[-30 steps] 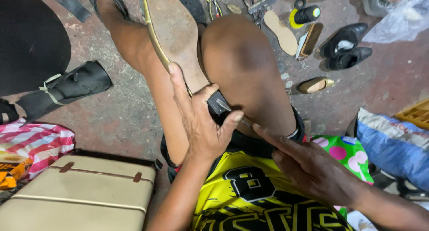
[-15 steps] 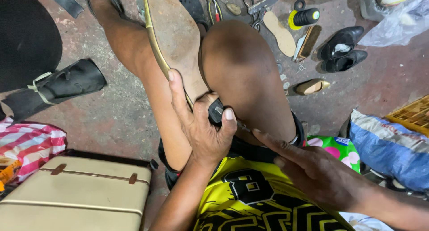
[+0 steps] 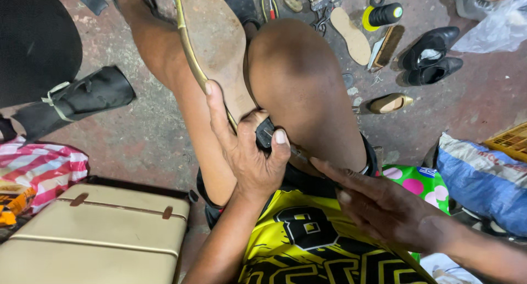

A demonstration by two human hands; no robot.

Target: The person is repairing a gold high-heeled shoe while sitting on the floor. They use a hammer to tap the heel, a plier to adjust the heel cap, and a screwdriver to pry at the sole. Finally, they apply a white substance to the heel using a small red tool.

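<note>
A high-heeled shoe (image 3: pixel 217 48) lies sole-up between my knees, its worn tan sole facing me and a gold edge along its left side. My left hand (image 3: pixel 247 155) is wrapped around the shoe's black heel (image 3: pixel 265 136), thumb pressed on the heel tip. My right hand (image 3: pixel 384 207) rests flat with fingers stretched out on my right thigh, just beside the heel, holding nothing that I can see. My bare right knee (image 3: pixel 299 81) hides part of the shoe.
On the stained floor ahead lie a loose insole (image 3: pixel 351 34), a black bottle with a yellow ring (image 3: pixel 384 14), a pair of black shoes (image 3: pixel 431 56), a gold pump (image 3: pixel 390 103) and pliers (image 3: pixel 267 1). A beige case (image 3: pixel 93 234) sits at my left, sacks (image 3: pixel 483 174) at my right.
My left hand has slid slightly up the heel and tightened, thumb now on the heel tip. My right hand has stayed on the thigh. The view has shifted a little.
</note>
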